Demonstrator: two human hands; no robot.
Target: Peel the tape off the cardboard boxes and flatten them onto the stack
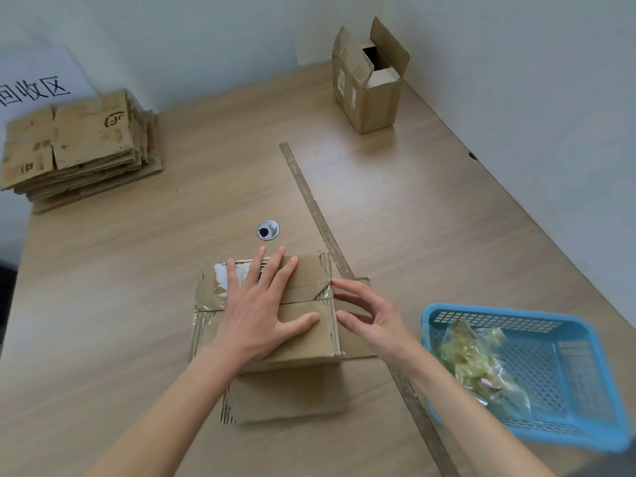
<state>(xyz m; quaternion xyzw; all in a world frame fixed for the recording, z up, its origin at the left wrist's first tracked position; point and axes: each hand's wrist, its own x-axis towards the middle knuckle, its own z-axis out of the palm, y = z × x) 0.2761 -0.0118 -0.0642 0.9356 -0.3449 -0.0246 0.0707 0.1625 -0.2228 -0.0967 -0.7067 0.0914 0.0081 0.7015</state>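
Observation:
A closed cardboard box (309,342) sits in front of me on the wooden table, its top seam covered with clear tape (311,290). My left hand (261,304) lies flat on the box top with fingers spread and straight. At the box's right edge my right hand (368,315) has its fingers extended, fingertips touching the tape end at the seam corner. A stack of flattened cardboard (79,146) lies at the far left. An upright box with open flaps (368,84) stands at the far right corner.
A blue plastic basket (557,383) holding crumpled peeled tape (481,366) sits at my right. A long strip of tape (320,218) runs across the table. A round cable grommet (267,230) lies beyond the box. White walls bound the table behind and to the right.

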